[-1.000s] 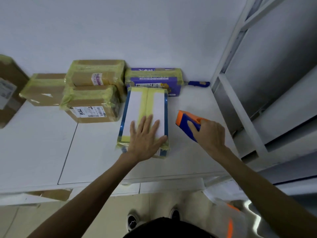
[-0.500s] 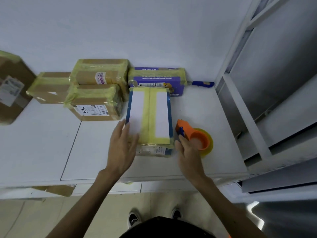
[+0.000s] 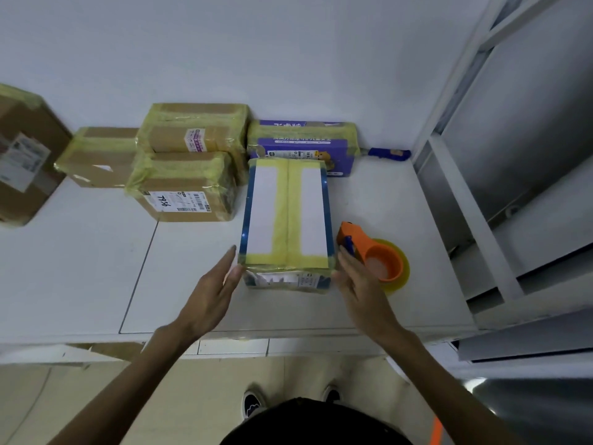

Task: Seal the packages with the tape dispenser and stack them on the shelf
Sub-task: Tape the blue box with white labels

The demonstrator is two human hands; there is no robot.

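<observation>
Since a second ago, my view from the head camera shows the left hand (image 3: 215, 290) off the top of the package and the right hand (image 3: 359, 284) free of the dispenser, which now sits on the table.

I see the long white-topped, blue-edged package banded with yellow tape (image 3: 285, 216) lying flat on the white table (image 3: 80, 268), its length running from near to far. Both hands flank its near end. The left hand, fingers straight and grasping nothing, touches the near-left corner with its fingertips. The right hand, also unclenched with straight fingers, lies against the near-right corner.

Just right of the package stands the orange tape dispenser with its yellow tape roll (image 3: 375, 255), close behind the right hand's fingers.

At the package's far end a purple printed box wrapped in yellow tape (image 3: 305, 146) sits against the wall, with a blue handle (image 3: 388, 153) lying to its right. Left of the package, two brown cardboard boxes bound in yellow tape are stacked, the lower one (image 3: 186, 187) bearing a white label, the upper one (image 3: 195, 130) set farther back. Farther left lie a flatter taped cardboard box (image 3: 96, 155) and a large brown carton (image 3: 22, 155) at the frame's edge.

A white metal shelf frame (image 3: 475, 220) rises at the right.
</observation>
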